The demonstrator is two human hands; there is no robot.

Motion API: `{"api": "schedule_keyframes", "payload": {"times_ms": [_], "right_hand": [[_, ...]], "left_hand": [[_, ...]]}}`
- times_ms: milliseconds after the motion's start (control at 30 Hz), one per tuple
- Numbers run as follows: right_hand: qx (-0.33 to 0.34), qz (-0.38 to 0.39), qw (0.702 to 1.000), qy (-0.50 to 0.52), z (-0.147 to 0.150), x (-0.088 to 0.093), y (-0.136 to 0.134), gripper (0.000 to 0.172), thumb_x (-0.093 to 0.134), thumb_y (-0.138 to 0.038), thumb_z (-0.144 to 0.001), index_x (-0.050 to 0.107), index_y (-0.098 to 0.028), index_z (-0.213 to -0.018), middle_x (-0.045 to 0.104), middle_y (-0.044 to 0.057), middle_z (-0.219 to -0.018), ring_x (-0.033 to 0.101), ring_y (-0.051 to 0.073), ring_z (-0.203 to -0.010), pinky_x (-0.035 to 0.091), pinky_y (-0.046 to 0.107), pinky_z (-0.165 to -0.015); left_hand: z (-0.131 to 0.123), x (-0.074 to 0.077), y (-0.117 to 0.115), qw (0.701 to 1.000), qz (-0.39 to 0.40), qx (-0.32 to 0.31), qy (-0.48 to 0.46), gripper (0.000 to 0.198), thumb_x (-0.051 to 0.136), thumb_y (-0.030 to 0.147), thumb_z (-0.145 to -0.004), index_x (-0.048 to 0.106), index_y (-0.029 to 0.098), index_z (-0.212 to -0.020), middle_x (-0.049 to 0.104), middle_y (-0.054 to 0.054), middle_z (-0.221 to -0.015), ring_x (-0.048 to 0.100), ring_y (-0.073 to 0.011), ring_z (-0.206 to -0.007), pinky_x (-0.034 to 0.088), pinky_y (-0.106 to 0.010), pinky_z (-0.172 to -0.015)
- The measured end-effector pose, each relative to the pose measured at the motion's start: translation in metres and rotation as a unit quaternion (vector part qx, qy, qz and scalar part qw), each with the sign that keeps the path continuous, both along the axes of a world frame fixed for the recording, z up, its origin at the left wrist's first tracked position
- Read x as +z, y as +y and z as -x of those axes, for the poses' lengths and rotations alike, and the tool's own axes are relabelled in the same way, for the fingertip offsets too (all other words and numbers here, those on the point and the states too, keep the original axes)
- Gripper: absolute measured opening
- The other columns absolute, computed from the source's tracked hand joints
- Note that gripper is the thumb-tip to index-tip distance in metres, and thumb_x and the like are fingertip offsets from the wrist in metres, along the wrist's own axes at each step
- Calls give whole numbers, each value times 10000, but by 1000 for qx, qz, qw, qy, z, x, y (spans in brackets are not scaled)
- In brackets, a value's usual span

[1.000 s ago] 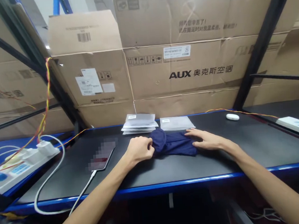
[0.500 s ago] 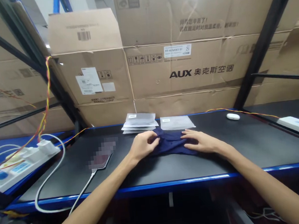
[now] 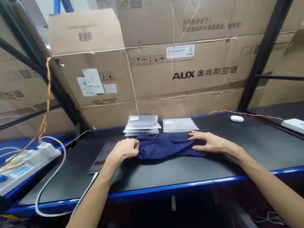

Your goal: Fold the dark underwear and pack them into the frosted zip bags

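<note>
A dark blue cloth (image 3: pixel 165 146) lies stretched out on the black table (image 3: pixel 188 167). My left hand (image 3: pixel 125 149) pinches its left end, fingers closed on the fabric. On the cloth's right end my right hand (image 3: pixel 209 141) lies flat, fingers stretched out and pressing it down. Just behind the cloth sit a stack of clear plastic bags (image 3: pixel 142 124) and a single clear bag (image 3: pixel 179 125).
A phone (image 3: pixel 101 158) on a white cable lies left of my left hand. A white power strip (image 3: pixel 21 168) sits at far left, another (image 3: pixel 303 128) at far right. A small white case (image 3: pixel 237 118) rests at the back. Cardboard boxes (image 3: pixel 185 68) wall the rear.
My left hand has pulled the cloth's left end leftward, spreading the bunched cloth out wide. My right hand stayed on the right end.
</note>
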State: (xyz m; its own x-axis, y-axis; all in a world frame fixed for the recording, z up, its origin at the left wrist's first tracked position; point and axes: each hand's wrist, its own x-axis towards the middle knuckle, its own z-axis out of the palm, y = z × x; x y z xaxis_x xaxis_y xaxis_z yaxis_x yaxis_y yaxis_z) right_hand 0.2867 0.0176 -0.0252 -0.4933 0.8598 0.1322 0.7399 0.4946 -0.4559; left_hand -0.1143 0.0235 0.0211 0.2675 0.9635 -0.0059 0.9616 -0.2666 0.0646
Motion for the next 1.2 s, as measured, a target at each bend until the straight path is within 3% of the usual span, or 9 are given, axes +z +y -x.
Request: {"api": "schedule_keyframes", "payload": {"times_ms": [167, 233, 333, 433, 600, 733, 867, 1067, 1200], "right_hand": [[-12, -10, 1000, 15, 1, 4, -5, 472, 583, -601, -861, 711, -263, -1164, 532, 81, -1455, 396, 322, -1405, 319, 488, -1167], [-22, -25, 999, 24, 1, 4, -9, 434, 554, -591, -881, 733, -256, -1092, 558, 86, -1429, 435, 320, -1380, 337, 482, -1157], [-30, -45, 998, 28, -1, 0, -13, 394, 579, -553, -862, 740, -238, -1035, 583, 99, -1402, 476, 332, -1346, 362, 479, -1141], [-31, -65, 997, 40, -2, -4, -14, 315, 597, -491, -838, 736, -238, -962, 611, 98, -1368, 496, 338, -1326, 372, 482, -1132], [-24, -85, 987, 131, 2, 3, -19, 160, 599, -373, -813, 684, -247, -863, 689, 78, -1230, 548, 313, -1264, 383, 476, -1106], [-17, -24, 975, 220, 2, 16, -35, 111, 610, -296, -793, 669, -221, -849, 730, 64, -1010, 653, 279, -1020, 457, 436, -978], [42, 70, 953, 292, -8, 19, -48, 104, 656, -304, -793, 678, -205, -770, 705, 50, -842, 645, 244, -854, 481, 380, -827], [181, 217, 927, 247, -18, 22, -56, 190, 724, -367, -823, 752, -181, -854, 724, 73, -872, 635, 220, -863, 456, 370, -835], [246, 257, 904, 238, -18, 24, -56, 347, 678, -484, -863, 779, -168, -961, 748, 112, -921, 647, 240, -910, 460, 398, -865]], "left_hand": [[-4, 4, 0, 995, -89, 16, -36, 174, 547, 294, -772, 711, 247, -807, 708, -42, -787, 655, -233, -753, 442, -283, -673], [-6, 3, 1, 989, -112, -45, -91, 216, 531, 320, -825, 721, 245, -896, 722, -42, -901, 663, -229, -841, 473, -295, -749], [-8, -6, 5, 974, -79, -152, -145, 288, 563, 337, -842, 722, 210, -1046, 714, -73, -1082, 651, -240, -997, 475, -325, -910], [-9, -16, 10, 976, -43, -165, -138, 367, 597, 348, -833, 696, 178, -1143, 709, -101, -1095, 647, -251, -992, 481, -343, -910], [-8, -11, 11, 972, -51, -159, -165, 200, 607, 303, -810, 719, 176, -916, 702, -67, -891, 635, -225, -840, 490, -331, -786], [0, 6, -5, 943, -32, -193, -269, 133, 613, 266, -797, 691, 180, -862, 709, -34, -903, 633, -198, -847, 490, -315, -813], [10, 15, -32, 916, 55, -240, -317, 113, 588, 181, -782, 687, 171, -835, 718, -21, -901, 649, -181, -880, 492, -290, -859], [17, 5, -54, 898, 149, -300, -286, 178, 581, 77, -729, 714, 166, -805, 722, -17, -873, 657, -160, -852, 492, -248, -828], [15, 4, -61, 898, 163, -322, -252, 220, 572, 53, -692, 734, 177, -774, 706, -13, -861, 642, -155, -841, 476, -238, -830]]}}
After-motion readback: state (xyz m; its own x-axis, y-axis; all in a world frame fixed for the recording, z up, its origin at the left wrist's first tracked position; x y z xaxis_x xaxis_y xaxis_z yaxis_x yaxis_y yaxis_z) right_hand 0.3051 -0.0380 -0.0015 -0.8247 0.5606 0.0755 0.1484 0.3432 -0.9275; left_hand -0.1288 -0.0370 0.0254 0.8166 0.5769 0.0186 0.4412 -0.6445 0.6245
